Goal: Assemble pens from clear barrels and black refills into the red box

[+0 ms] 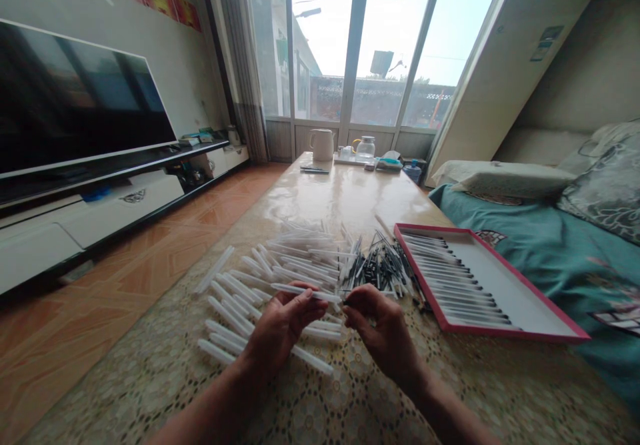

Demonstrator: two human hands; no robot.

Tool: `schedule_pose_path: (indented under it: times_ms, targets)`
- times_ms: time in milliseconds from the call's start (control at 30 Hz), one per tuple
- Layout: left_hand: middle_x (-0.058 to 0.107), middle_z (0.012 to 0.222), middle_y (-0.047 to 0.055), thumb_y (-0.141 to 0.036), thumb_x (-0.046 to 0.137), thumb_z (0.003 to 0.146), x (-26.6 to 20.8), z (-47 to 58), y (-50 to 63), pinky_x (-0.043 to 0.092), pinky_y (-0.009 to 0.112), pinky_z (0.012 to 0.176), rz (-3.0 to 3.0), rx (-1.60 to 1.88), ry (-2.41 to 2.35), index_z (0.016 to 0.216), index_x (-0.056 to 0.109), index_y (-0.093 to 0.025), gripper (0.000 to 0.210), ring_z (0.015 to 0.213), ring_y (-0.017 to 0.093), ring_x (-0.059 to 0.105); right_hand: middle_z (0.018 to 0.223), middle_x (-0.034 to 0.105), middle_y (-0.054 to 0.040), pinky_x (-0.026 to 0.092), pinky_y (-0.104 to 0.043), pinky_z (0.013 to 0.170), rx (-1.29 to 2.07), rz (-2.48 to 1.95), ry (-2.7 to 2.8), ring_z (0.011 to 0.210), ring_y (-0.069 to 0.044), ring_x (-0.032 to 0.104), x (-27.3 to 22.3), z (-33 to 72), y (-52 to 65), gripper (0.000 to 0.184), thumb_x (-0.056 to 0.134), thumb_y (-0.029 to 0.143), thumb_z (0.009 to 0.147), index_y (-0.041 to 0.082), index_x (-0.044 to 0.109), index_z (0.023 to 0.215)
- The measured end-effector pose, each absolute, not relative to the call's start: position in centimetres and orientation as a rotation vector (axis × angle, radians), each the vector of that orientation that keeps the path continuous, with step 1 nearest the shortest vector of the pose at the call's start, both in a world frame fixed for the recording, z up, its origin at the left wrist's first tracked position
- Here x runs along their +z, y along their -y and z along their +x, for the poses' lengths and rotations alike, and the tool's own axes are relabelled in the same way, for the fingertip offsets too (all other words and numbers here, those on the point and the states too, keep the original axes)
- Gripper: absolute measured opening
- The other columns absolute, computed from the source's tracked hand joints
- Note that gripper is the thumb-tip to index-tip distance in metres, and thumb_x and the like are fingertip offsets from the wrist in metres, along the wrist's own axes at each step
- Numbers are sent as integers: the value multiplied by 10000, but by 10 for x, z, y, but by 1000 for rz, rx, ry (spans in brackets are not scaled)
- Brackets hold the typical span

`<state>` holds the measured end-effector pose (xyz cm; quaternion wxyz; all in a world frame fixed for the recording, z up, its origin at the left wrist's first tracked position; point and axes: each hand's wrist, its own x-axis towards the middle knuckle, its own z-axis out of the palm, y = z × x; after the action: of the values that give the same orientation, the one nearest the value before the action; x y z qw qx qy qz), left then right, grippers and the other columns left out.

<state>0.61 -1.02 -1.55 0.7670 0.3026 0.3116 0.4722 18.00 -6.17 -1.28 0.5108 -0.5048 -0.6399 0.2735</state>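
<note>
My left hand [287, 318] is closed around a translucent white pen barrel [320, 295], which lies level with its right end toward my other hand. Close to that end, my right hand [376, 315] pinches a small dark piece, perhaps the tip of a pen refill; most of it is hidden by the fingers. Many similar white barrels [295, 265] lie scattered under and beyond my left hand. Behind my right hand is a heap of dark-tipped refills [377, 268]. A pink-rimmed tray [523, 281] at the right holds a row of pens [455, 281] with dark ends.
The long table [320, 198] has a patterned cover. At its far end stand a white kettle [321, 145], a glass pot [366, 148] and a tissue pack [389, 161]. A teal-covered couch [500, 225] runs along the right. A TV cabinet [125, 205] stands at the left.
</note>
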Motion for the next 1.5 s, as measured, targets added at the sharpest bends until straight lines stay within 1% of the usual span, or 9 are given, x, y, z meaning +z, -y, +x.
schedule_pose_path:
  times_ms: [167, 333, 700, 933, 1100, 1200, 1300, 1433, 1500]
  targets:
    - [705, 695, 35, -147, 705, 722, -15, 7, 12, 540, 262, 702, 677, 1001, -659, 825, 629, -121, 130, 681, 158, 685, 736, 599, 5, 479, -233, 602, 682, -1198, 1529, 627, -121, 603, -14, 178, 62, 38, 556, 163, 836, 189, 539, 856]
    - [715, 716, 51, -163, 705, 728, -14, 8, 12, 536, 265, 722, 694, 990, -648, 825, 629, -121, 130, 703, 160, 687, 733, 599, 4, 491, -230, 576, 760, -1169, 1453, 605, -119, 613, -16, 178, 61, 44, 576, 201, 834, 183, 542, 856]
    - [731, 722, 79, -203, 714, 727, -14, 7, 12, 530, 259, 708, 754, 966, -616, 816, 622, -125, 150, 691, 160, 688, 596, 586, 18, 457, -202, 486, 896, -1194, 1346, 492, -103, 581, -15, 177, 60, 149, 577, 302, 845, 159, 568, 801]
    - [737, 737, 79, -202, 703, 740, -15, 7, 11, 531, 250, 689, 823, 969, -595, 826, 625, -128, 138, 709, 161, 692, 642, 588, 11, 422, -184, 459, 803, -1261, 1475, 467, -87, 558, -18, 178, 62, 216, 488, 350, 899, 171, 536, 787]
    - [734, 732, 74, -217, 722, 721, -15, 8, 10, 532, 249, 676, 806, 962, -597, 820, 629, -128, 162, 689, 157, 690, 585, 542, 26, 401, -178, 461, 710, -1293, 1594, 460, -86, 530, -19, 179, 62, 270, 410, 356, 932, 186, 489, 736]
    - [728, 709, 59, -217, 739, 701, -14, 7, 10, 533, 250, 689, 758, 984, -620, 811, 632, -129, 177, 683, 156, 689, 649, 590, 6, 413, -195, 511, 561, -1304, 1691, 523, -104, 554, -19, 180, 63, 193, 411, 328, 931, 184, 522, 865]
    - [720, 685, 33, -206, 749, 688, -12, 7, 9, 532, 240, 701, 710, 1022, -652, 801, 636, -134, 175, 678, 144, 685, 739, 625, -10, 427, -211, 567, 436, -1309, 1750, 608, -126, 587, -18, 180, 64, 139, 453, 283, 909, 192, 489, 1008]
    - [726, 690, 54, -213, 742, 697, -12, 6, 8, 533, 248, 701, 744, 1002, -637, 809, 642, -126, 174, 677, 152, 687, 757, 627, -11, 423, -208, 545, 421, -1320, 1764, 588, -122, 582, -17, 181, 63, 122, 440, 249, 905, 205, 480, 1011]
    - [731, 705, 63, -216, 734, 707, -13, 6, 8, 531, 248, 692, 762, 983, -623, 809, 641, -128, 163, 676, 155, 688, 738, 619, -9, 410, -205, 525, 412, -1347, 1775, 546, -113, 563, -17, 181, 62, 102, 422, 254, 912, 205, 500, 957]
